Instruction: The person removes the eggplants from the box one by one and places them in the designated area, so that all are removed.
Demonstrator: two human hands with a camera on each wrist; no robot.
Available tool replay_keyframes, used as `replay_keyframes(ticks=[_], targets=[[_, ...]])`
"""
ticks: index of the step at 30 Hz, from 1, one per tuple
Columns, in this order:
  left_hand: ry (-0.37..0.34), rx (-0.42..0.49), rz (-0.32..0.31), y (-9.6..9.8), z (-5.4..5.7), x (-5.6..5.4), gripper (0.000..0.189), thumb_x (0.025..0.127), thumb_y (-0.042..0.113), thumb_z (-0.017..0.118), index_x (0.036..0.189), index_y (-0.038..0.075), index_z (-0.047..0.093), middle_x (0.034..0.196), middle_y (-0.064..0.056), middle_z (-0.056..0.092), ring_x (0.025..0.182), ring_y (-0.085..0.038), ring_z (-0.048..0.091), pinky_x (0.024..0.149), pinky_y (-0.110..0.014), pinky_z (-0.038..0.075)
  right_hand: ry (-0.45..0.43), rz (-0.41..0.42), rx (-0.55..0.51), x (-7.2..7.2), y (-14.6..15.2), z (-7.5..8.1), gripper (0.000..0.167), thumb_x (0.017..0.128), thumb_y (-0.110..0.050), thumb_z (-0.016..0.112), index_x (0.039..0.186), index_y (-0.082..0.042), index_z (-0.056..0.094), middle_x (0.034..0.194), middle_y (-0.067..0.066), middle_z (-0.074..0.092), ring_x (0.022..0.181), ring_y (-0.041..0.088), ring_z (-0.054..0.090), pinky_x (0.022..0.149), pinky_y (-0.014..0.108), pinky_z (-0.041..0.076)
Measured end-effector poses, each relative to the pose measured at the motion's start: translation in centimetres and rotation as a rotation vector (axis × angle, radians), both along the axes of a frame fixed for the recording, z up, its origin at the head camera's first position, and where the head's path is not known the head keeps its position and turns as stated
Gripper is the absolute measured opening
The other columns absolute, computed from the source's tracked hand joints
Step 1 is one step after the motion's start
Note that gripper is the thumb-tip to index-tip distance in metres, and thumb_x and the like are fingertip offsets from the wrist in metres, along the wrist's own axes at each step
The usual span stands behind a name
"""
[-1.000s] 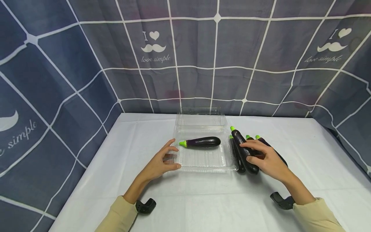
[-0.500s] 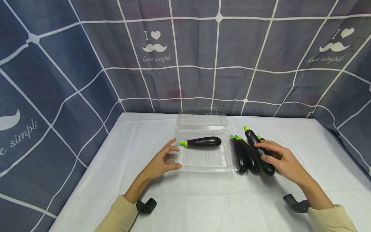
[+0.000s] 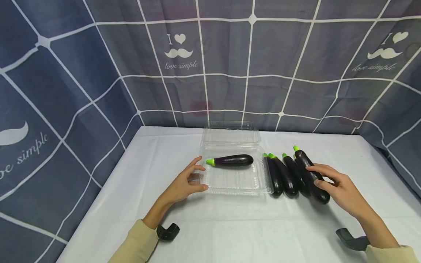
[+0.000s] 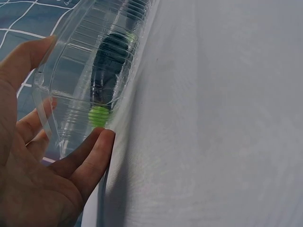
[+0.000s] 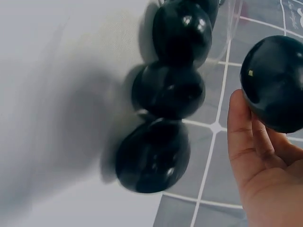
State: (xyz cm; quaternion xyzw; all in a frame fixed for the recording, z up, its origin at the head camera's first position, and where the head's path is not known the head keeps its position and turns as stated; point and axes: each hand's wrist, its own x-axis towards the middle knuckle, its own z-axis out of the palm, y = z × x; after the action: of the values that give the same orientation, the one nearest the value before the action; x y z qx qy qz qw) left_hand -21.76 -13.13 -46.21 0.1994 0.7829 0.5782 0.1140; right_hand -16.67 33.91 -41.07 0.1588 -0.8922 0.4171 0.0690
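My right hand (image 3: 343,191) grips a dark purple eggplant (image 3: 312,176) with a green stem end. In the right wrist view this held eggplant (image 5: 274,85) is raised, apart from the row of eggplants (image 5: 168,90) on the table. Several lie side by side in that row, the nearest one to the box being an eggplant (image 3: 273,176) against its right edge; the held one partly covers the rightmost. At the left side of an open clear plastic box (image 3: 230,182), my left hand (image 3: 181,184) holds the wall between thumb and fingers. A single eggplant (image 3: 231,160) lies crosswise inside, stem to the left.
The box's hinged lid (image 3: 231,136) lies folded back toward the rear curtain (image 3: 223,91). A white cloth (image 3: 230,226) covers the table. Each wrist wears a black camera mount, such as the left mount (image 3: 168,232).
My right hand has moved right, carrying the eggplant from beside the box across the row to its right end. This uncovers more of the lying eggplants. My left hand stays at the box.
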Motion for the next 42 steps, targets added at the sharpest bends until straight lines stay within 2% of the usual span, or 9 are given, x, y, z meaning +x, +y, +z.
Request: replay_keyframes(ticks=[9,15,19,25,30,33,37,40,42], targets=[[0.007,-0.004,0.001,0.0,-0.2,0.0,0.054,0.086,0.020,0.080,0.129,0.002,0.053,0.164,0.001,0.012,0.131,-0.040,0.042,0.101,-0.048,0.044,0.021,-0.076,0.003,0.0,1.6,-0.7,0.038,0.096,-0.001,0.060,0.134,-0.007,0.060,0.133,-0.021,0.048,0.118,-0.010,0.037,0.081,0.005,0.034],[0.009,-0.002,0.002,0.1,0.0,0.0,0.055,0.085,0.022,0.080,0.129,0.003,0.053,0.164,0.003,0.012,0.131,-0.040,0.041,0.102,-0.047,0.044,0.026,-0.103,0.013,-0.1,2.5,-0.3,0.041,0.096,-0.001,0.058,0.136,-0.009,0.058,0.129,-0.023,0.049,0.109,-0.005,0.044,0.076,0.009,0.038],[0.004,0.000,0.004,0.1,0.0,0.0,0.055,0.085,0.023,0.080,0.129,0.003,0.054,0.163,0.005,0.012,0.131,-0.040,0.041,0.102,-0.047,0.044,-0.003,-0.110,0.009,-0.4,3.2,-0.1,0.045,0.096,-0.001,0.058,0.141,-0.010,0.054,0.123,-0.023,0.050,0.098,-0.003,0.050,0.068,0.014,0.045],[0.005,-0.001,-0.003,0.1,-0.1,-0.1,0.054,0.086,0.021,0.080,0.129,0.003,0.053,0.164,0.004,0.012,0.132,-0.041,0.040,0.102,-0.049,0.043,-0.054,-0.160,0.046,-0.7,4.5,-0.4,0.045,0.097,-0.006,0.059,0.140,-0.011,0.053,0.120,-0.022,0.047,0.100,-0.004,0.047,0.068,0.014,0.042],[0.000,-0.001,-0.010,0.0,-0.1,-0.1,0.053,0.086,0.021,0.079,0.129,0.002,0.053,0.163,0.005,0.012,0.133,-0.042,0.039,0.103,-0.049,0.042,-0.076,-0.180,0.063,-1.1,5.4,-0.7,0.045,0.097,-0.008,0.059,0.142,-0.011,0.052,0.127,-0.015,0.048,0.102,-0.008,0.044,0.071,0.010,0.040],[-0.003,0.001,-0.010,0.1,0.0,-0.1,0.054,0.086,0.020,0.079,0.129,0.002,0.053,0.163,0.006,0.012,0.133,-0.041,0.039,0.103,-0.049,0.042,-0.100,-0.207,0.082,-1.4,5.8,-0.8,0.046,0.099,-0.010,0.057,0.144,-0.012,0.050,0.136,-0.001,0.047,0.104,-0.008,0.041,0.071,0.010,0.039],[0.007,-0.002,-0.002,0.0,0.1,-0.1,0.053,0.086,0.019,0.080,0.129,0.003,0.053,0.163,0.003,0.012,0.132,-0.042,0.040,0.102,-0.050,0.043,-0.117,-0.223,0.092,-2.0,5.9,-1.1,0.046,0.100,-0.011,0.056,0.145,-0.010,0.049,0.141,0.020,0.044,0.110,0.004,0.041,0.072,0.013,0.036],[0.015,-0.006,-0.004,0.0,-0.1,-0.1,0.052,0.086,0.018,0.079,0.129,0.003,0.053,0.163,0.002,0.012,0.132,-0.043,0.040,0.102,-0.051,0.043,-0.118,-0.217,0.090,-2.2,6.1,-1.4,0.046,0.099,-0.010,0.056,0.145,-0.008,0.049,0.138,0.024,0.044,0.108,0.002,0.040,0.071,0.013,0.037],[0.015,-0.006,-0.009,0.1,-0.2,-0.2,0.052,0.086,0.019,0.079,0.129,0.003,0.053,0.164,0.002,0.012,0.132,-0.043,0.040,0.102,-0.050,0.043,-0.121,-0.213,0.095,-2.2,6.4,-1.5,0.046,0.099,-0.010,0.057,0.144,-0.008,0.050,0.135,0.019,0.046,0.104,-0.004,0.036,0.071,0.013,0.038]])
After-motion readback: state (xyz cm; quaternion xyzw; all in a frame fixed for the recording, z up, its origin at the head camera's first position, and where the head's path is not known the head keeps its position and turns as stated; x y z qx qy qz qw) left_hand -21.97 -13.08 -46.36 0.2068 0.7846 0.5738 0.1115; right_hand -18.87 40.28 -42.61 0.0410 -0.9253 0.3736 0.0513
